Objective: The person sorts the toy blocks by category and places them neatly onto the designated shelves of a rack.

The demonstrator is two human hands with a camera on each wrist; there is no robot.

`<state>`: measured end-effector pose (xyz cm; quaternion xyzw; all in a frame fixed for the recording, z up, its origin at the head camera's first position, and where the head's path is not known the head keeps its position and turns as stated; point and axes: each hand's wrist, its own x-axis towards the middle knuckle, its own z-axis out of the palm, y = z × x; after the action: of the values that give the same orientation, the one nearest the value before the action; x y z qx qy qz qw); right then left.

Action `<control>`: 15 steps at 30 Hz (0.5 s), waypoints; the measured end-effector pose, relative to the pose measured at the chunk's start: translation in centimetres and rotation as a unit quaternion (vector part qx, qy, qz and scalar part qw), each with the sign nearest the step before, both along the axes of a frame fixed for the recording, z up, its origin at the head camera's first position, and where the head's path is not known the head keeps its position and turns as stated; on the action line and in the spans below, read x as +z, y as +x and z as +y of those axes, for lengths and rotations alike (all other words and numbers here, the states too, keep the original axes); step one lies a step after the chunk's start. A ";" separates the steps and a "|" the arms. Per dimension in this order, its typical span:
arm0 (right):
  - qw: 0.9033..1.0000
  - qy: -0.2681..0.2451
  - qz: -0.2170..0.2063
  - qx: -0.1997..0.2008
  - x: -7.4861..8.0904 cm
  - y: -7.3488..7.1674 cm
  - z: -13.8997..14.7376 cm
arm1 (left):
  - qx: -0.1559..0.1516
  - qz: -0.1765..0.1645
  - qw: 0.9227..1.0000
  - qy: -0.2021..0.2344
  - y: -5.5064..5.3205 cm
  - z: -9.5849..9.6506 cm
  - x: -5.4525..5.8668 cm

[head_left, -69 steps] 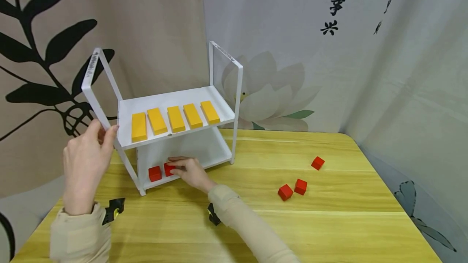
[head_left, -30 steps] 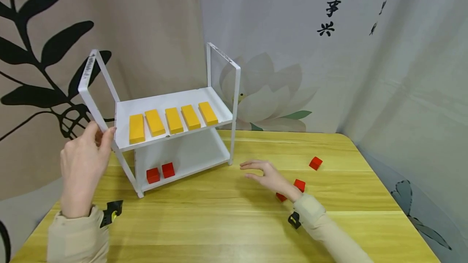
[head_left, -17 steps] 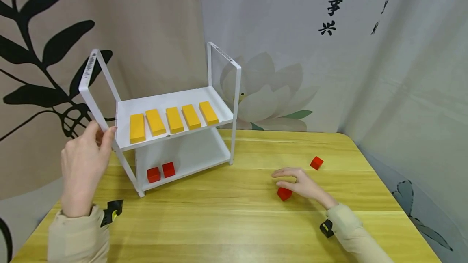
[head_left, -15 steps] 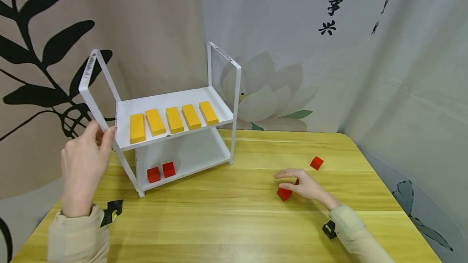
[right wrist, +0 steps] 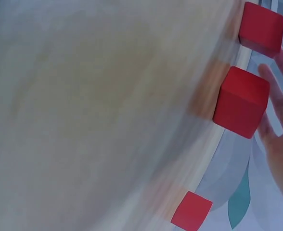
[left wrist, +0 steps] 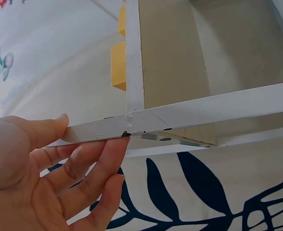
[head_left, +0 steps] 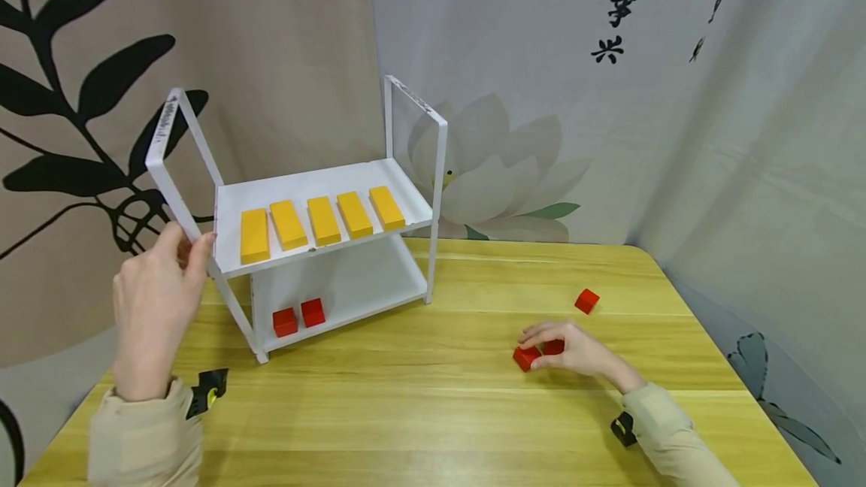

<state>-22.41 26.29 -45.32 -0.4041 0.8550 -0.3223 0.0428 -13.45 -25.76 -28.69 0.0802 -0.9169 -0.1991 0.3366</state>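
My left hand (head_left: 157, 299) pinches the left upright of a white two-tier rack (head_left: 325, 171) between thumb and fingers; the left wrist view shows the fingers on both sides of the white bar (left wrist: 93, 131). At the right of the table, my right hand (head_left: 571, 348) has thumb and forefinger at opposite sides of a red cube (head_left: 525, 358). A second red cube (head_left: 553, 347) sits under its palm, partly hidden in the head view. The right wrist view shows fingertips beside the upper red cube (right wrist: 262, 29) and the middle red cube (right wrist: 241, 102).
Several yellow blocks (head_left: 324, 221) stand in a row on the rack's upper shelf. Two red cubes, one at the left end (head_left: 285, 322), lie on the lower shelf. Another red cube (head_left: 586, 300) lies farther back on the wooden table (head_left: 406, 412). Curtains hang behind.
My right hand has left the second red cube on the lower shelf, moved right across the table and closed in on a red cube there. The left hand stays on the rack.
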 end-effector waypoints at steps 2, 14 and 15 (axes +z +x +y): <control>1.000 0.012 -0.001 0.002 0.1 0.0 -0.1 | 0.000 0.001 1.000 -0.001 0.0 0.0 0.0; 0.999 0.040 -0.016 0.000 0.1 -0.3 -0.3 | -0.002 0.003 1.000 0.000 0.0 0.0 0.0; 0.999 0.039 -0.014 0.001 0.0 -0.3 -0.3 | -0.002 0.004 1.000 0.000 0.0 0.0 0.0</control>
<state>-22.72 26.00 -45.31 -0.3987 0.8656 -0.2945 0.0713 -13.41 -25.75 -28.66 0.0774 -0.9157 -0.1997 0.3401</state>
